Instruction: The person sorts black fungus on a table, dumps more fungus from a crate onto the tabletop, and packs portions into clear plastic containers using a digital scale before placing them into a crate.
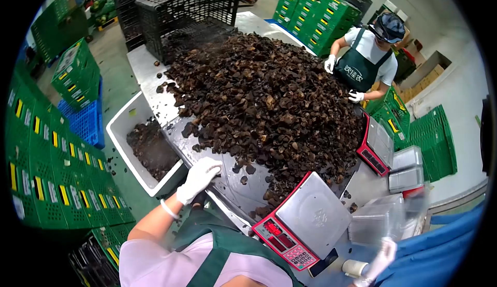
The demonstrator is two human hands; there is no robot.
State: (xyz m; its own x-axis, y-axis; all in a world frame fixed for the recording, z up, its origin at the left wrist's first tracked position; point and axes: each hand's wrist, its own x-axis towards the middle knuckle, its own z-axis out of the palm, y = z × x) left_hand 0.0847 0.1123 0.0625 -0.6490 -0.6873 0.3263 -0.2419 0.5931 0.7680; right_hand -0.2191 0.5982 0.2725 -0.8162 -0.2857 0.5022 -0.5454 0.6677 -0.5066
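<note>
My left hand (201, 179), in a white glove, rests at the near edge of the metal table (230, 181), fingers loosely apart with nothing in them. At the lower right, my gloved right hand (384, 256) grips a clear plastic tray (411, 209), smeared by motion, beside a stack of clear trays (370, 219). Between my hands stands a red scale (316, 212), its silver plate bare and its red display lit. A large heap of dark brown wood ear mushrooms (264, 100) covers much of the table.
A white tub (121, 131) with dark pieces stands left of the table. A black crate (189, 7) lies tipped at the far end. Opposite right, a gloved co-worker (367, 62) stands by a second scale (377, 142). Green crates (57, 168) line the left.
</note>
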